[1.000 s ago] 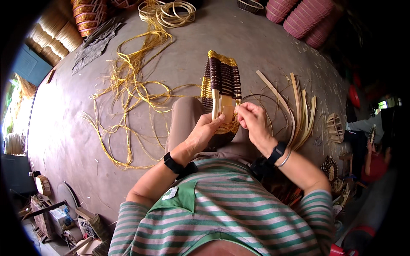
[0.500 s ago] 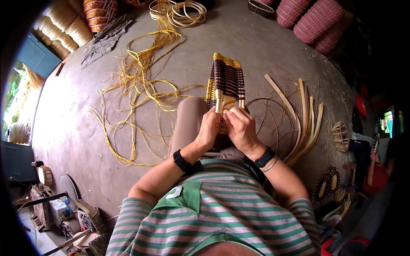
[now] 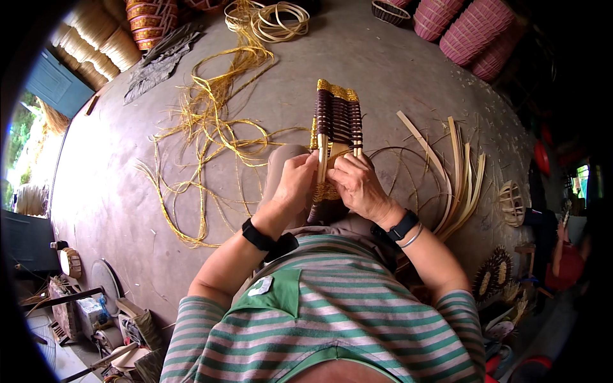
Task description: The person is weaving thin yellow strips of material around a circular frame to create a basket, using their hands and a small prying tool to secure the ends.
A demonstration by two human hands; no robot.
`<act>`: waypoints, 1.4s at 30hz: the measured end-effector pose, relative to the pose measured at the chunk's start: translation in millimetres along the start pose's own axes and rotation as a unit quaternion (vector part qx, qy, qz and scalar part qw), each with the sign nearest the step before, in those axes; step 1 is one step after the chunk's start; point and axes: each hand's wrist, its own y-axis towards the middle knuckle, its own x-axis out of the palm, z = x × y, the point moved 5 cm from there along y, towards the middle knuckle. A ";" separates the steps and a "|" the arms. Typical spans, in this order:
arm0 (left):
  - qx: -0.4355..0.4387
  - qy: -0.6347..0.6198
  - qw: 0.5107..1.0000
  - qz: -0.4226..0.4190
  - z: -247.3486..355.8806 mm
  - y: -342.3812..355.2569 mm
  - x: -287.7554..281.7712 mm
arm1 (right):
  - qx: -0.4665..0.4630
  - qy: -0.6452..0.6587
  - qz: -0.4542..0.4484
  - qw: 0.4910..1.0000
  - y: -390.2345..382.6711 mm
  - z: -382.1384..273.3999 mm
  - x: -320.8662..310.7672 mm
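A half-woven basket [image 3: 340, 121] stands between my knees, its dark brown and gold weave wrapped around pale rods. My left hand [image 3: 299, 180] is closed on the pale rod [image 3: 322, 153] at its near left side. At the near right edge, my right hand [image 3: 359, 184] has its fingers bent and pinched together on a thin brown weaving strand [image 3: 340, 152]. The strand crosses the gap between the rods, and a dark length arcs out to the right of that hand. My fingers hide the exact grip. Below them shows more gold-brown weave [image 3: 327, 191].
Tangled gold cord [image 3: 220, 121] spreads over the floor on the left, up to a coil of pale cane [image 3: 278, 22]. Flat pale strips [image 3: 456, 166] lie on the right. Stacked pink baskets [image 3: 476, 32] stand at the far right. A person in red [image 3: 565, 265] sits at the right edge.
My left hand has moved up and slightly left along the rod. My right hand has turned a little, opening a gap between the hands. The basket has shifted slightly left.
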 end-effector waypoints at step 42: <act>0.124 0.628 0.645 0.417 162.5 -184.1 -574.4 | 0.028 0.107 0.081 0.991 -4.2 18.2 1.3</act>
